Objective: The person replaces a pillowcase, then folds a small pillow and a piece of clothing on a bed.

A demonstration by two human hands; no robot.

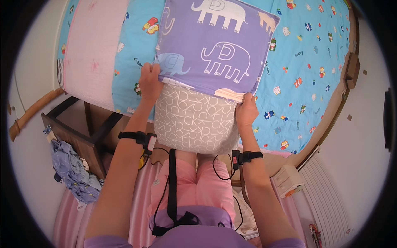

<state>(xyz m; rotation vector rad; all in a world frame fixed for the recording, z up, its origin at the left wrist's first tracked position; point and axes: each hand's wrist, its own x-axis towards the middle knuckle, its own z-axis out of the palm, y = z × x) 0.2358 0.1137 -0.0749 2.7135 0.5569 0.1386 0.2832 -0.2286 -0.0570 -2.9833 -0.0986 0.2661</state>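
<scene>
A purple pillowcase (186, 40) printed with elephants lies over the far part of a pillow (198, 121) in a grey, letter-patterned cover. The pillow's near end sticks out of the pillowcase and overhangs the bed's front edge. My left hand (151, 82) grips the left corner of the pillowcase's open hem, fingers curled over it. At the right corner of that hem, my right hand (247, 110) pinches the cloth between thumb and fingers. The hem is drawn taut and gathered between both hands. How far the pillow reaches inside is hidden.
Beneath lies a bed with a blue, cartoon-printed sheet (297, 62) and a pale pink quilted cover (93, 55) at left. A dark wooden stand (74, 139) with hanging blue clothes (74, 173) is at lower left. A small white drawer unit (288, 179) and a radiator (322, 192) stand at right.
</scene>
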